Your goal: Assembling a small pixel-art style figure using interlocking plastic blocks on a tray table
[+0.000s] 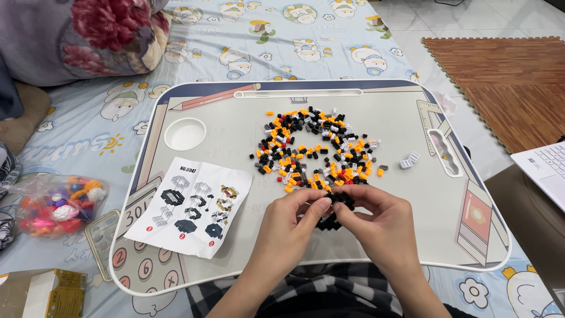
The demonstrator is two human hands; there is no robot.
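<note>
Two hands, left hand (292,213) and right hand (376,217), each pinch a small black brick model (334,211) above the worktop (412,235). Pressing too hard could, I judge, pop bricks off into the loose pile (318,147).

The scene is evenly and brightly lit, soft shadows are cast beneath the hands, focus is held sharply, and slight edge distortion is noted.

Orange, black, white and grey bricks (318,147) scatter on a pale grey lap tray (412,224), far of a black-and-white instruction sheet (191,206).
</note>
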